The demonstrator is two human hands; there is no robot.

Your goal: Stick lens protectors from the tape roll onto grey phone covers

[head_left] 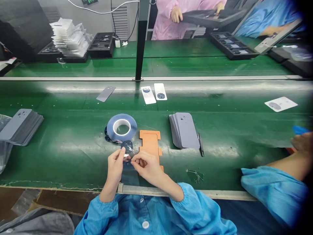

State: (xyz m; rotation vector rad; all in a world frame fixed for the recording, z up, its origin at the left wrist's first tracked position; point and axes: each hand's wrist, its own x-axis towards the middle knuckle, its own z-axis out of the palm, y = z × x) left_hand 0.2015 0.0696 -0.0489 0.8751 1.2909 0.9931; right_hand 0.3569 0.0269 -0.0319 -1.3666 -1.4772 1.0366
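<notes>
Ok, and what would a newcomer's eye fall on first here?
Probably the flat, notched orange plate, vivid against the green work surface near its front edge. Just left of it lies the round blue tape roll with a white core; to its right is a slightly fanned stack of grey, round-cornered sheets.

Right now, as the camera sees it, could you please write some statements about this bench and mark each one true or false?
1. The left hand holds a dark piece. True.
2. The slim black tool lies on the orange fixture. False: it lies beside the grey stack, right of the orange fixture.
3. The blue tape roll lies left of the orange fixture. True.
4. The right hand grips the blue tape roll. False: it is beside the left hand, near the dark piece.
</notes>
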